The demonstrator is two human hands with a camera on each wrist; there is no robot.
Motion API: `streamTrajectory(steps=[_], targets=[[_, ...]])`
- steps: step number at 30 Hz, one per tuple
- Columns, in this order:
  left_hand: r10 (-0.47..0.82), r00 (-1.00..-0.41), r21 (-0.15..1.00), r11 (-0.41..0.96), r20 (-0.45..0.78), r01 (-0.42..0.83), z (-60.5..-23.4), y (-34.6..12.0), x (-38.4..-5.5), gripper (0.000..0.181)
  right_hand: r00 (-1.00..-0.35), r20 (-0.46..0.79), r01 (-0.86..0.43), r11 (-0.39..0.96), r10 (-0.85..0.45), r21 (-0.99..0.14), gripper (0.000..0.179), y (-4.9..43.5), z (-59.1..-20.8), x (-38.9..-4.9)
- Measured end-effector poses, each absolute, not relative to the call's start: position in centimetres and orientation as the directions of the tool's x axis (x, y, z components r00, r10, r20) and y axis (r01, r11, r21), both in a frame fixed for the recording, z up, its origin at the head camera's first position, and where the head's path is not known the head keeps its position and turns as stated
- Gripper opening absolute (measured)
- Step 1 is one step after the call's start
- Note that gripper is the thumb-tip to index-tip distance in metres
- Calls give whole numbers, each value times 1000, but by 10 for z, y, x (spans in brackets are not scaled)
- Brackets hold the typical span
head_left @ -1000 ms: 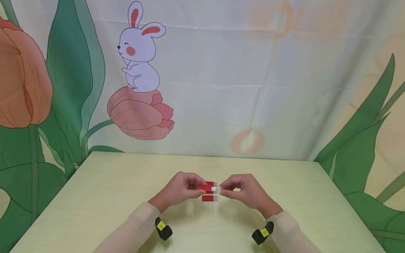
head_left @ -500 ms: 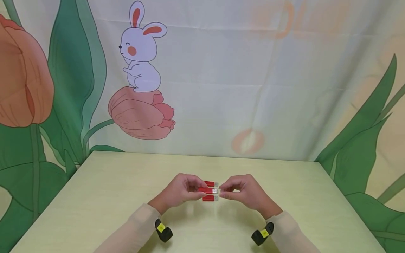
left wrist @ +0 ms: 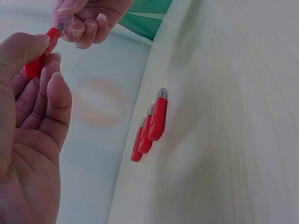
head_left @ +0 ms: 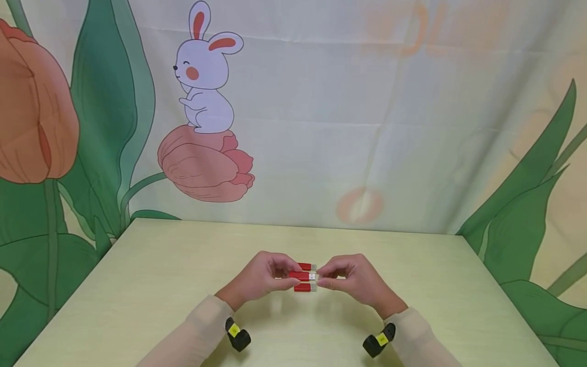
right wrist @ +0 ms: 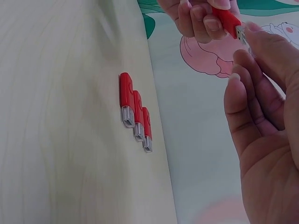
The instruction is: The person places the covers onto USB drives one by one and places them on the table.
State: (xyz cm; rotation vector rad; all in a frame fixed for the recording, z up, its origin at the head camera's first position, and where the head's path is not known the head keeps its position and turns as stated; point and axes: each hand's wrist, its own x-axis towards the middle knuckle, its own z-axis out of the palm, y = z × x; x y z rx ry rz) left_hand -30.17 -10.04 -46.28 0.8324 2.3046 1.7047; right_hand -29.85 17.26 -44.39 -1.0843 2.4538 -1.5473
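Note:
In the head view my left hand (head_left: 259, 275) pinches a red USB flash drive (head_left: 299, 276) between thumb and fingers, its metal plug pointing right. My right hand (head_left: 350, 278) faces it, thumb and fingertips pinching a clear plastic cap (left wrist: 66, 24), best seen in the left wrist view. The cap overlaps the plug end there. From the right wrist view, the metal plug (right wrist: 240, 33) shows right at the right fingertips. Both hands are above the table, over a row of 3 more red USB flash drives (right wrist: 126, 91) with clear caps on.
The pale wood-grain table (head_left: 160, 285) runs back to a printed cloth (head_left: 298, 127) with a rabbit and tulips. The lying drives are side by side, capped ends all one way. Black wrist cameras (head_left: 238, 336) sit at both sleeves.
The held drive has come slightly nearer to me, exposing more of the row's far drive. The gap between plug and right fingertips has narrowed.

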Motion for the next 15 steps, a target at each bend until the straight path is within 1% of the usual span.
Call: streamTrajectory(steps=[6,15], targets=[[518,-833,922,191,197,337,-464,-100,-302,19,-761,320,-527,250,-564,-812,18,171,-445,-298],[523,-827,920,186,204,345,-464,-99,-302,19,-788,282,-485,268,-547,-832,19,171,-445,-299]])
